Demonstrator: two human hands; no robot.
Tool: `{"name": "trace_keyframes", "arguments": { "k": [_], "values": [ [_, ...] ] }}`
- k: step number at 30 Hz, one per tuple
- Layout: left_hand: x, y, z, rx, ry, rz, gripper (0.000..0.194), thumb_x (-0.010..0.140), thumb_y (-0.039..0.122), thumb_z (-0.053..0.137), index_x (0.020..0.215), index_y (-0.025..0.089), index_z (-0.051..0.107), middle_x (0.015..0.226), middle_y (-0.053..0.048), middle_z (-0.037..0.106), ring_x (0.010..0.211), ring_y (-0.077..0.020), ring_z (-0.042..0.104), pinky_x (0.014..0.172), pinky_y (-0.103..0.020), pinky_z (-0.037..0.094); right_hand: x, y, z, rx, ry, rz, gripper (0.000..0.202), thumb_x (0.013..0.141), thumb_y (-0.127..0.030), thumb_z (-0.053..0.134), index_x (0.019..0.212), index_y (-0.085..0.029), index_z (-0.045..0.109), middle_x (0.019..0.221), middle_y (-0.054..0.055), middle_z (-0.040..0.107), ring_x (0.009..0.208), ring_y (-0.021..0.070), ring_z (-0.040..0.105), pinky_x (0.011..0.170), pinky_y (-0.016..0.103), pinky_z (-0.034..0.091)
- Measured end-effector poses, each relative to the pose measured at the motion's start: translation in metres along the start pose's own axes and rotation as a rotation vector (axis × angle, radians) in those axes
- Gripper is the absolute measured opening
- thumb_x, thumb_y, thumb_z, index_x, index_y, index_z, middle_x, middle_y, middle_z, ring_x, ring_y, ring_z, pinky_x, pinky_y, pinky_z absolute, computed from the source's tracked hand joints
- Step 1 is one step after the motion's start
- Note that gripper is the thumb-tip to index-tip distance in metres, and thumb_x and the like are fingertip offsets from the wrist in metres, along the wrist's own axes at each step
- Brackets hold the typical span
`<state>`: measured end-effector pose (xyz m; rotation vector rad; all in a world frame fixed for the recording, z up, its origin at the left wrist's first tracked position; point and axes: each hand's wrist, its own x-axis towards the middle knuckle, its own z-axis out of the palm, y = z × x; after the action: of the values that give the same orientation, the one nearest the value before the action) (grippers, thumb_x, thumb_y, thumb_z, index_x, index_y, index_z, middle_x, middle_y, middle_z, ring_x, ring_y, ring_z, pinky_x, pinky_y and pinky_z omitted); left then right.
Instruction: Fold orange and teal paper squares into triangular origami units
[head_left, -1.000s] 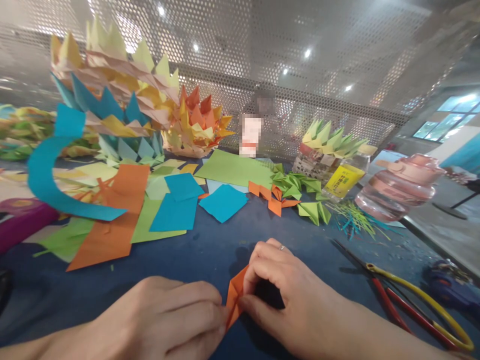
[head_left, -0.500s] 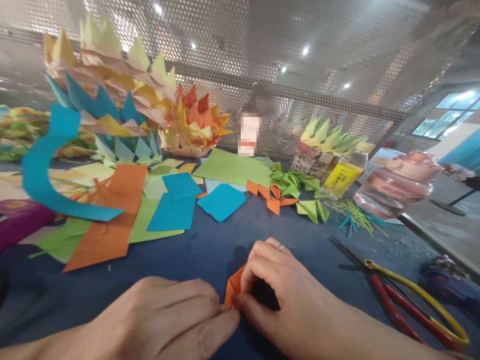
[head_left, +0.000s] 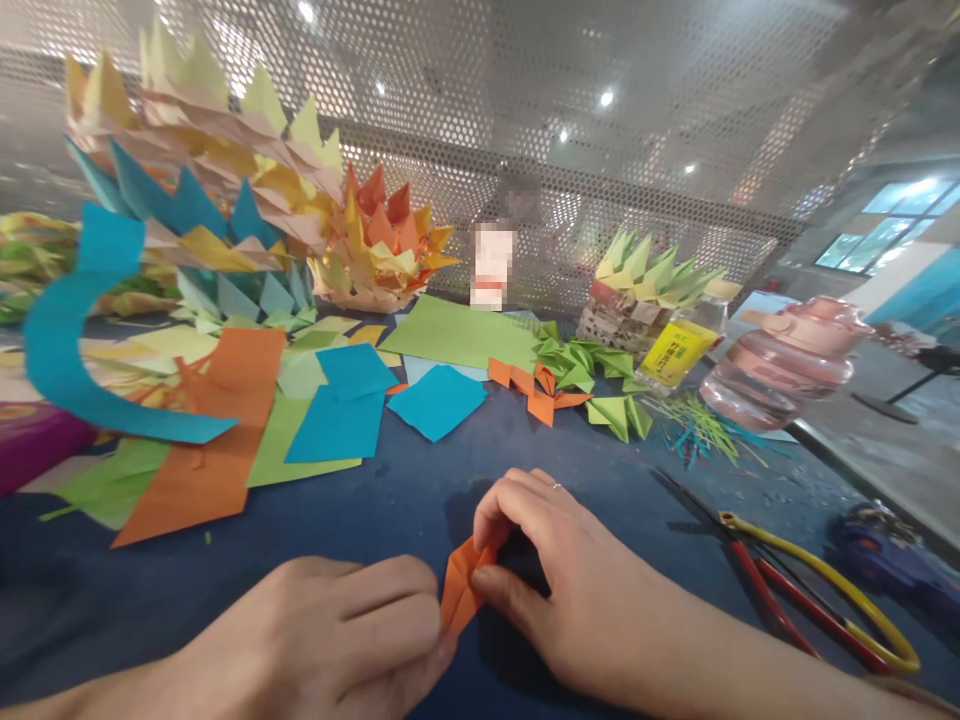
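A small folded piece of orange paper (head_left: 462,590) is held just above the dark blue table (head_left: 300,535), low in the middle of the view. My left hand (head_left: 352,625) pinches its lower left edge, fingertips partly hidden behind the knuckles. On the other side, my right hand (head_left: 536,560) grips the upper right edge between thumb and curled fingers, with a ring on one finger. Beyond the hands lie blue paper pieces (head_left: 437,402), folded orange pieces (head_left: 541,395) and folded green pieces (head_left: 619,415).
Scissors (head_left: 757,560) with red and yellow handles lie at right, near a dark blue tool (head_left: 892,550). A pink bottle (head_left: 780,370) and a yellow-labelled bottle (head_left: 677,350) stand behind. Layered paper structures (head_left: 217,210) rise at back left. An orange sheet (head_left: 217,440) lies left.
More of the orange paper shows between my hands, as my left fingers have shifted slightly left and down along it. The whole view has moved a little, so the table items appear further left.
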<state>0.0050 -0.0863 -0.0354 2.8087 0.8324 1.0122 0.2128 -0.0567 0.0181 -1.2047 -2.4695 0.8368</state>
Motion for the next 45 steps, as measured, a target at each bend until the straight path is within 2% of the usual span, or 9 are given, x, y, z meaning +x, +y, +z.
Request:
{"name": "trace_keyframes", "arguments": {
  "k": [8, 17, 22, 29, 31, 33, 37, 41, 45],
  "values": [
    [0.003, 0.0, -0.003, -0.179, -0.034, -0.107, 0.033, 0.101, 0.017, 0.039, 0.069, 0.019, 0.046, 0.067, 0.006, 0.051, 0.051, -0.0034, 0.051, 0.047, -0.014, 0.04, -0.003, 0.005, 0.006, -0.067, 0.036, -0.068, 0.011, 0.088, -0.011, 0.055, 0.092, -0.02, 0.049, 0.097, 0.001, 0.056, 0.091, 0.0175, 0.051, 0.094, 0.04, 0.036],
    [0.005, 0.001, -0.003, -0.079, -0.028, -0.025, 0.039, 0.104, 0.021, 0.034, 0.067, 0.018, 0.047, 0.062, 0.006, 0.052, 0.053, -0.0036, 0.055, 0.048, -0.013, 0.039, 0.002, 0.012, 0.01, -0.195, 0.122, -0.09, 0.011, 0.092, -0.012, 0.048, 0.101, -0.016, 0.052, 0.107, 0.008, 0.053, 0.097, 0.0208, 0.05, 0.089, 0.038, 0.043],
    [0.002, 0.001, -0.005, 0.007, -0.048, 0.063, 0.03, 0.097, 0.012, 0.039, 0.068, 0.017, 0.046, 0.064, 0.004, 0.05, 0.054, -0.0058, 0.049, 0.045, -0.015, 0.034, 0.012, 0.019, 0.004, -0.133, 0.165, -0.001, 0.006, 0.09, -0.012, 0.056, 0.093, -0.018, 0.055, 0.1, 0.004, 0.053, 0.084, 0.0154, 0.053, 0.079, 0.031, 0.044],
    [0.006, 0.003, -0.017, -0.05, -0.098, 0.144, 0.024, 0.083, 0.005, 0.038, 0.085, 0.018, 0.058, 0.073, -0.003, 0.057, 0.065, -0.0147, 0.054, 0.051, -0.024, 0.037, 0.016, 0.023, -0.001, -0.131, 0.208, -0.038, 0.014, 0.089, -0.005, 0.053, 0.082, -0.016, 0.056, 0.088, 0.002, 0.054, 0.076, 0.0131, 0.052, 0.071, 0.027, 0.041],
    [0.005, 0.0, -0.013, -0.067, 0.061, 0.187, 0.025, 0.086, 0.007, 0.036, 0.083, 0.019, 0.058, 0.07, -0.001, 0.055, 0.061, -0.0131, 0.052, 0.049, -0.022, 0.035, 0.014, 0.023, -0.002, -0.132, 0.199, -0.065, 0.015, 0.092, -0.005, 0.05, 0.086, -0.016, 0.058, 0.089, 0.003, 0.056, 0.08, 0.0136, 0.053, 0.075, 0.026, 0.042],
    [0.003, -0.005, -0.007, -0.017, 0.073, 0.201, 0.021, 0.088, 0.011, 0.041, 0.084, 0.021, 0.059, 0.072, 0.0, 0.056, 0.061, -0.0112, 0.053, 0.05, -0.02, 0.037, 0.011, 0.02, -0.005, -0.134, 0.163, -0.102, 0.015, 0.094, -0.008, 0.049, 0.088, -0.016, 0.06, 0.09, 0.003, 0.058, 0.083, 0.014, 0.055, 0.077, 0.026, 0.043],
    [0.002, -0.01, -0.001, 0.007, 0.06, 0.189, 0.02, 0.085, 0.01, 0.043, 0.081, 0.022, 0.059, 0.073, 0.002, 0.057, 0.061, -0.0093, 0.054, 0.05, -0.019, 0.036, 0.004, 0.013, -0.011, -0.15, 0.091, -0.141, 0.005, 0.087, -0.019, 0.066, 0.085, -0.017, 0.062, 0.09, 0.001, 0.058, 0.084, 0.0146, 0.055, 0.077, 0.025, 0.044],
    [0.005, -0.006, -0.009, -0.064, 0.04, 0.242, 0.028, 0.076, 0.009, 0.043, 0.09, 0.023, 0.062, 0.078, -0.001, 0.06, 0.065, -0.013, 0.057, 0.05, -0.024, 0.034, 0.003, 0.009, -0.011, -0.152, 0.114, -0.111, 0.01, 0.082, -0.011, 0.068, 0.078, -0.016, 0.061, 0.084, 0.0, 0.057, 0.08, 0.0139, 0.055, 0.074, 0.024, 0.042],
    [0.006, 0.0, -0.021, -0.098, 0.035, 0.231, 0.032, 0.077, 0.004, 0.034, 0.082, 0.022, 0.059, 0.082, 0.0, 0.062, 0.069, -0.0125, 0.058, 0.056, -0.023, 0.038, 0.003, 0.008, -0.009, -0.116, 0.148, -0.085, 0.014, 0.078, -0.006, 0.066, 0.072, -0.016, 0.06, 0.075, -0.003, 0.059, 0.07, 0.0107, 0.054, 0.064, 0.02, 0.04]
  ]
}}
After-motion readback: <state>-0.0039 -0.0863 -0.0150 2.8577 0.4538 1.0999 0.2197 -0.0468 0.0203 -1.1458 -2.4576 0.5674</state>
